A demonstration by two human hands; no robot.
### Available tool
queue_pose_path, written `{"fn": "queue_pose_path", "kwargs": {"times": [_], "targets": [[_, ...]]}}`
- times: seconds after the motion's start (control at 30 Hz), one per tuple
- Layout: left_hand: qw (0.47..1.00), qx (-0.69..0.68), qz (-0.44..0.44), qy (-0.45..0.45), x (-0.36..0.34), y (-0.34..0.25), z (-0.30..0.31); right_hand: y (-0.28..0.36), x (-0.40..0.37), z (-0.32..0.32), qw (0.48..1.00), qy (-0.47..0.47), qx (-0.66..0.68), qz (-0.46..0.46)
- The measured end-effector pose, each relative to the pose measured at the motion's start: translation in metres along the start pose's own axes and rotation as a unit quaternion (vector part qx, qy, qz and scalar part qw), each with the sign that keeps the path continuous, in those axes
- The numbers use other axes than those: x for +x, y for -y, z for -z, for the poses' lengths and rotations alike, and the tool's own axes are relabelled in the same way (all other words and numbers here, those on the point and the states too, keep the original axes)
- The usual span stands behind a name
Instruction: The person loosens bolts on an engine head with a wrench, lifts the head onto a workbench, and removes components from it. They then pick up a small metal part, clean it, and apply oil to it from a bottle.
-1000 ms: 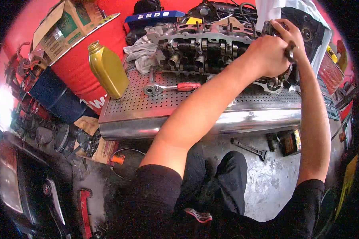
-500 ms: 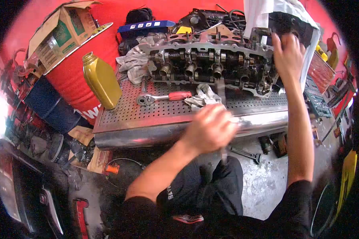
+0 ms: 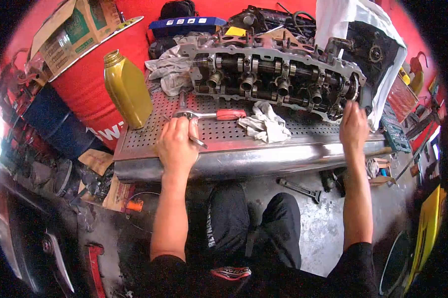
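Observation:
A metal cylinder head [image 3: 268, 77] with exposed camshafts lies on the perforated metal bench [image 3: 144, 144]. My left hand [image 3: 177, 141] is closed around a thin metal tool [image 3: 199, 142] at the bench's front left, beside the head of a ratchet with a red handle [image 3: 231, 114]. Right of that handle lies a crumpled white cloth [image 3: 264, 122]. My right hand [image 3: 353, 126] is at the cylinder head's lower right end, its fingers drawn together; what they hold, if anything, is hidden.
A gold bottle [image 3: 128, 92] stands at the bench's left, near a red drum [image 3: 85, 107] with a cardboard box [image 3: 75, 32]. Behind are grey rags [image 3: 172, 72] and a blue tray [image 3: 186, 23]. A dark part in white plastic [image 3: 375, 52] stands at the right.
My left hand has moved left with the metal tool, from the bench's middle to the ratchet's head. My right hand has come down from the cylinder head's upper right.

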State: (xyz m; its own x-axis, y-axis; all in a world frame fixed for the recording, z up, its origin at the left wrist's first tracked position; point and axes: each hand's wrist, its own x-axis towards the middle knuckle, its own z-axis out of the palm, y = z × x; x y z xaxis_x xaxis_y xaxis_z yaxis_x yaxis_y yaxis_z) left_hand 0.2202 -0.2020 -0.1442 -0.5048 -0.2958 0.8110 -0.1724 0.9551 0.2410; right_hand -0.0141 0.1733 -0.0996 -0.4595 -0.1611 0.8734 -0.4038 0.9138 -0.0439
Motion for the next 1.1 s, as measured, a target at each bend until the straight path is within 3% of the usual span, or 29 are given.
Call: {"fn": "queue_pose_path", "kwargs": {"times": [0.1, 0.13, 0.2, 0.3, 0.4, 0.47, 0.53, 0.57, 0.6, 0.67, 0.73, 0.83, 0.93, 0.97, 1.0, 1.1], "targets": [[1.000, -0.015, -0.001, -0.007, 0.004, 0.003, -0.002, -0.017, -0.020, 0.001, 0.979, -0.044, 0.171, -0.105], [1.000, -0.016, -0.006, -0.005, 0.001, 0.003, -0.001, -0.016, 0.001, 0.018, 0.975, 0.011, 0.136, -0.175], [1.000, -0.027, -0.003, -0.003, 0.001, 0.001, 0.001, 0.000, 0.045, 0.047, 0.988, 0.025, 0.117, -0.102], [0.999, -0.037, -0.004, 0.001, 0.002, -0.002, 0.003, 0.004, 0.077, 0.040, 0.996, 0.078, 0.032, -0.007], [0.999, -0.033, -0.005, -0.013, 0.000, 0.005, 0.000, 0.010, 0.036, 0.028, 0.997, 0.048, 0.053, -0.033], [0.999, -0.032, -0.001, -0.015, -0.005, 0.005, -0.001, -0.009, -0.002, 0.008, 0.991, 0.122, 0.016, -0.062], [1.000, -0.025, 0.009, -0.005, -0.002, 0.005, 0.000, -0.028, 0.000, 0.000, 0.989, 0.039, 0.084, -0.112], [0.999, -0.033, 0.002, -0.004, -0.002, 0.005, 0.002, -0.030, 0.013, -0.002, 0.980, -0.050, 0.160, -0.103], [0.999, -0.032, 0.004, 0.001, -0.006, 0.005, 0.004, -0.031, 0.033, 0.004, 0.992, -0.068, 0.106, -0.022], [0.999, -0.040, -0.004, 0.002, 0.000, 0.005, 0.001, 0.001, 0.062, 0.032, 0.993, 0.075, 0.084, -0.047], [0.999, -0.041, -0.004, 0.003, 0.000, 0.005, 0.001, 0.005, 0.047, 0.021, 0.996, 0.047, 0.053, -0.050], [0.999, -0.052, 0.005, -0.008, -0.001, 0.008, -0.001, 0.003, -0.008, 0.001, 0.992, 0.095, -0.036, -0.079], [0.999, -0.049, -0.001, -0.012, -0.001, 0.008, 0.000, -0.009, 0.021, 0.008, 0.986, -0.056, 0.103, -0.121], [0.998, -0.054, -0.003, -0.008, -0.001, 0.007, 0.001, 0.013, 0.045, 0.034, 0.987, -0.015, 0.102, -0.124], [0.999, -0.046, -0.001, 0.006, -0.002, 0.005, 0.003, 0.019, 0.062, 0.043, 0.997, 0.033, 0.038, -0.066], [0.999, -0.039, 0.008, 0.024, 0.000, 0.007, 0.003, 0.014, 0.077, 0.033, 0.998, 0.058, -0.038, -0.002]]}}
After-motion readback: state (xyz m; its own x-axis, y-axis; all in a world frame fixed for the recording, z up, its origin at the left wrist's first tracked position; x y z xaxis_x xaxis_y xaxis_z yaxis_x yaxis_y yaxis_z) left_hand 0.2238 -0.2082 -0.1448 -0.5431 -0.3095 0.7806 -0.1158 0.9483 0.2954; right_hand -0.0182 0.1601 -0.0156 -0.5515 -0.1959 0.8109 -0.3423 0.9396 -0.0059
